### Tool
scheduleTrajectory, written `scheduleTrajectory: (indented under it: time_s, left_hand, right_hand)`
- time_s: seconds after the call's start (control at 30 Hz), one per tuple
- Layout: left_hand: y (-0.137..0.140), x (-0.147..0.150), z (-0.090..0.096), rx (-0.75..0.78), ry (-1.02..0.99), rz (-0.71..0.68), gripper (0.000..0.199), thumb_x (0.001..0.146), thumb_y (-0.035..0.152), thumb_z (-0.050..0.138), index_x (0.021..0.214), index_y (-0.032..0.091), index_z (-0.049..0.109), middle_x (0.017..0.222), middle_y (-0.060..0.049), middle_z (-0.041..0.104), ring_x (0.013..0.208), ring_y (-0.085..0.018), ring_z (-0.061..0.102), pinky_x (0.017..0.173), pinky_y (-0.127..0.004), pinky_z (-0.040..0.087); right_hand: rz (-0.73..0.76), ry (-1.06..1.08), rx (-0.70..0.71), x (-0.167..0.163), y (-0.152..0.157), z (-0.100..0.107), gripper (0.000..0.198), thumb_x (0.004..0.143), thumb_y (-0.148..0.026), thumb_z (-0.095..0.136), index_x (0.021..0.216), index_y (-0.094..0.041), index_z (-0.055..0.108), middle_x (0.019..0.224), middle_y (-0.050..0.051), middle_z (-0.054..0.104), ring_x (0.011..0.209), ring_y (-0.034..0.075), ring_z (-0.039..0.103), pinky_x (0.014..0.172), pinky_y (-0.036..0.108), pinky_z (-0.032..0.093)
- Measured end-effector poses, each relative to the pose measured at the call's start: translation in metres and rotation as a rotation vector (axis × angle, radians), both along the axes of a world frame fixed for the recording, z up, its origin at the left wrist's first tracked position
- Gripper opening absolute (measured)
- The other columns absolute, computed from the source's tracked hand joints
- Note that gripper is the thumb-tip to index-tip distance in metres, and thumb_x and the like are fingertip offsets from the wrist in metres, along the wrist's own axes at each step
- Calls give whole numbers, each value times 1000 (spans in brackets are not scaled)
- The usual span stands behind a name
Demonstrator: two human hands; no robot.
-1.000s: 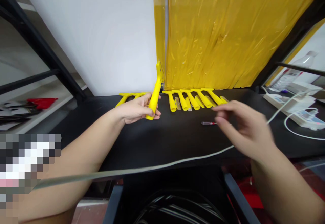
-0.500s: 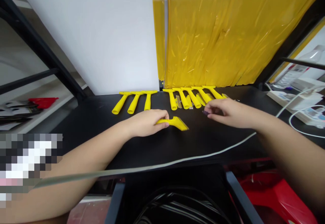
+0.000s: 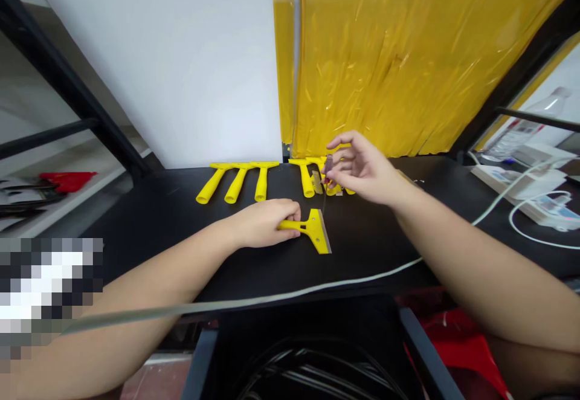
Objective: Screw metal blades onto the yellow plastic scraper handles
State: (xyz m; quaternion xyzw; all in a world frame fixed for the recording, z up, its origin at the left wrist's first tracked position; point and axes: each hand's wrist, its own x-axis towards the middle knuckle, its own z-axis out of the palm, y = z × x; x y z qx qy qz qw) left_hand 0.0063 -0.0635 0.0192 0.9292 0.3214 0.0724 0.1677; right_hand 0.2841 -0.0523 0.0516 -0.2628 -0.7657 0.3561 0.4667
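My left hand point(image 3: 267, 223) is closed round the handle of a yellow scraper point(image 3: 316, 231), whose wide head faces right with a metal blade along its edge. Two small round spots show on the head. Between the thumb and fingers of my right hand point(image 3: 362, 167) is a small screwdriver point(image 3: 328, 167) with a dark translucent handle. Its thin shaft points down, with the tip close to the scraper's head; I cannot tell whether they touch. Behind my left hand lie three yellow scraper handles point(image 3: 233, 185). More yellow scrapers point(image 3: 307, 181) lie behind my right hand, partly hidden by it.
A white cable point(image 3: 317, 289) runs across the front of the black table point(image 3: 172, 206). White power strips point(image 3: 521, 191) and a clear bottle point(image 3: 525, 125) are at the right. A white panel point(image 3: 181, 55) and yellow plastic sheeting point(image 3: 385, 55) stand at the back.
My right hand has moved left and up, bringing the screwdriver upright over the scraper. My left hand has turned the scraper so its head's flat face shows upward.
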Motion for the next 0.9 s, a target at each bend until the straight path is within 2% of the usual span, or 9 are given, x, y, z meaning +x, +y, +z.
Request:
scheduleTrajectory:
  time_s: [0.13,0.27,0.47,0.63,0.9]
  left_hand:
    - [1,3,-4,-23,-47,-10,20,98,40,67,97,22,59,101,-5,68,96,-24,65,82,-33,46]
    - [2,5,-4,-33,-52,9,21,98,40,67,94,21,59,100,-6,68,95,-24,65,82,-34,46]
    - [2,4,-4,-41,-64,9,20,98,40,67,95,21,60,101,-6,68,96,-24,65,83,-34,47]
    - [2,5,-5,-39,-45,27,21,98,40,66,93,22,57,100,-5,67,93,-24,64,80,-34,45]
    - [0,6,-4,-32,-34,28,22,98,39,66,92,22,54,98,-5,64,89,-23,62,78,-34,43]
  right_hand:
    - [-50,86,68,-14,10,-30,36,88,-31,82,114,-27,57,94,0,69,79,16,72,75,31,62]
    - [-88,93,100,-13,8,-43,33,88,-26,80,115,-27,61,95,0,68,81,16,71,78,31,61]
    - [-155,94,103,-12,5,-45,33,90,-30,81,115,-27,60,94,1,67,80,17,70,76,33,61]
    - [-136,59,104,-15,2,-46,29,94,-29,77,117,-27,60,99,2,66,85,18,70,77,33,62]
    - [-160,84,104,-19,1,-48,36,88,-33,86,113,-28,60,93,0,62,80,17,66,64,28,61]
